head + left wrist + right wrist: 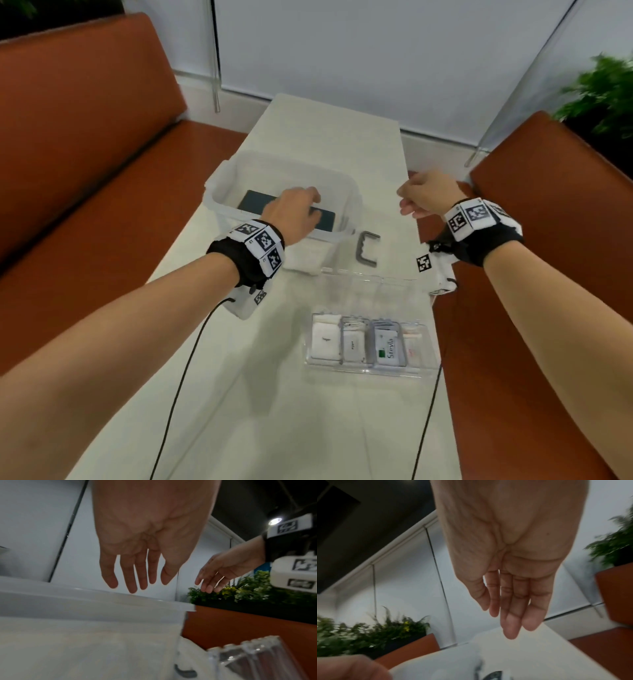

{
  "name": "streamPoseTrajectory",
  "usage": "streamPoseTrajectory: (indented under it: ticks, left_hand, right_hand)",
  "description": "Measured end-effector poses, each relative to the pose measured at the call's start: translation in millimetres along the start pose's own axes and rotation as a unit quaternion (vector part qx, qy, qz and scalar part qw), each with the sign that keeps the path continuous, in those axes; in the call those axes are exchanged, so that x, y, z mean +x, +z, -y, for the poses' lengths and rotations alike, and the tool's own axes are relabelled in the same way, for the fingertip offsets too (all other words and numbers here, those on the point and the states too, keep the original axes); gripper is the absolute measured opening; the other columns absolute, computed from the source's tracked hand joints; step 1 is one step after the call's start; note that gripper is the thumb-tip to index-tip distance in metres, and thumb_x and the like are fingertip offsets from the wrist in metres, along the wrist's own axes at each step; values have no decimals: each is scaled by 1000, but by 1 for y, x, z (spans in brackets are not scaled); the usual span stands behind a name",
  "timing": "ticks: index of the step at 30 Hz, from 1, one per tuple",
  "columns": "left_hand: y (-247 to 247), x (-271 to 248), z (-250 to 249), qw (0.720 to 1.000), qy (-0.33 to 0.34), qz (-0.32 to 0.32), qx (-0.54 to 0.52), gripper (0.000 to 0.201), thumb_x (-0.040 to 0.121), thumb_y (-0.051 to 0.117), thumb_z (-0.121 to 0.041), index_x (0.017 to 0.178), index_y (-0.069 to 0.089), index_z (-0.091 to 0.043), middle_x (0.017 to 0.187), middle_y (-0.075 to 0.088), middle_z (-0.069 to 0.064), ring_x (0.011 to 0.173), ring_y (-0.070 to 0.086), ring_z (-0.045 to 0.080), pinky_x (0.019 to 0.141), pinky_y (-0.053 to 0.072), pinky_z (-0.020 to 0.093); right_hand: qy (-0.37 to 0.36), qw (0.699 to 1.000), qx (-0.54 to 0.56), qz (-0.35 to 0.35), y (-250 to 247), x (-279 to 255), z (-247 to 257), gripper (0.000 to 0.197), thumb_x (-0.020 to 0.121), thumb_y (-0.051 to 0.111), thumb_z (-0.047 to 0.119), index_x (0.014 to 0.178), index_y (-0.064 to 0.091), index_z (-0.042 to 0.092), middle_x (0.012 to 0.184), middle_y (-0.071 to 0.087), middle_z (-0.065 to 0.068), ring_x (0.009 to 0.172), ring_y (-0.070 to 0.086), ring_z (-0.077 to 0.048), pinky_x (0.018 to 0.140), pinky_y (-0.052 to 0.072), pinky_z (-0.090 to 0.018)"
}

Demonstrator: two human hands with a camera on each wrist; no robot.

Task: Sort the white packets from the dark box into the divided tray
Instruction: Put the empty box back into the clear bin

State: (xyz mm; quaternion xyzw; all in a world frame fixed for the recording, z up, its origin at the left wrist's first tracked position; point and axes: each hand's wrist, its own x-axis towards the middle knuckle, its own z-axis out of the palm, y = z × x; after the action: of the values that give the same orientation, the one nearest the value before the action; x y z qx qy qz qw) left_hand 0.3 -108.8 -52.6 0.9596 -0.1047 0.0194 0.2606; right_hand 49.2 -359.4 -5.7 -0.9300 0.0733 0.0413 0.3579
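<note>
A flat dark box [255,202] lies inside a clear plastic bin [352,192] at mid table. My left hand [313,205] hangs over the box with its fingers straight and loose; in the left wrist view the left hand [135,582] is empty above the bin's rim [102,601]. To the right of the bin, my right hand [407,202] is in the air over the table's right edge, and the right wrist view shows the right hand [508,622] open and empty. The clear divided tray [370,371] stands nearer me, with white packets [325,339] in its compartments.
A grey handle [368,248] sticks out at the bin's near right corner. Orange benches [85,178] run along both sides of the narrow white table [239,394]. Black wrist cables [178,383] trail over the table's near part. Green plants [603,92] stand at the far right.
</note>
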Motion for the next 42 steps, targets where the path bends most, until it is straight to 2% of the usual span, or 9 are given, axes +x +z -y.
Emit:
streamPoseTrajectory:
  ticks: [5,8,11,15,20,26,30,34,42]
  left_hand:
    - [34,14,-42,996,-34,83,14,40,98,53,-34,128,51,-9,125,59,11,110,58,32,89,47,40]
    - [46,18,-50,995,-55,78,3,35,98,53,-32,121,56,-6,118,60,15,106,58,36,89,48,41]
    - [50,20,-50,996,-55,69,-12,31,98,54,-29,106,60,1,104,63,19,97,60,37,82,49,41]
    - [50,20,-49,996,-56,62,-37,31,97,57,-29,112,63,-2,111,66,15,102,61,33,90,51,43]
    - [51,18,-50,996,-58,57,-47,31,98,56,-29,111,62,-2,106,68,16,97,62,33,88,52,41]
    - [52,15,-49,996,-51,56,-55,32,98,55,-28,106,63,1,95,68,18,90,63,35,82,51,39]
    - [52,16,-49,996,-47,61,-53,31,98,55,-28,108,63,0,99,68,18,93,63,34,85,52,41]
    - [52,17,-47,995,-48,67,-57,31,98,55,-28,111,62,0,104,68,18,98,62,35,90,50,44]
    - [31,19,-48,986,-50,18,-160,53,99,52,-37,142,41,-8,127,60,12,117,56,28,96,42,32]
  right_hand:
    - [18,989,-141,34,-20,3,-91,29,91,56,17,120,62,20,102,67,-2,77,67,-15,50,47,-17]
    - [-36,952,-265,149,2,-4,-133,57,93,58,20,144,37,35,123,58,-8,101,61,-23,77,50,-26]
    - [-84,903,-348,239,26,-3,-164,63,98,50,23,149,18,43,118,58,-20,86,60,-27,87,50,-32]
    - [-39,883,-391,256,38,-1,-187,48,99,42,42,146,30,41,135,37,-18,106,53,-33,92,45,-36]
    - [18,935,-289,204,49,-9,-205,32,97,45,28,128,47,19,117,58,-18,93,61,-31,80,55,-39]
    - [177,976,-66,108,51,-16,-227,36,87,65,12,116,44,8,119,52,-16,99,62,-37,80,58,-48]
    - [228,971,71,-2,29,-7,-234,57,81,68,2,130,41,9,129,52,-17,110,58,-34,89,54,-50]
    - [179,970,123,-104,-15,-1,-211,23,83,61,1,104,64,10,106,67,-10,94,65,-25,75,56,-37]
    - [-26,950,98,-294,-108,-26,-111,44,76,61,21,120,61,21,111,67,0,96,65,-16,86,56,-38]
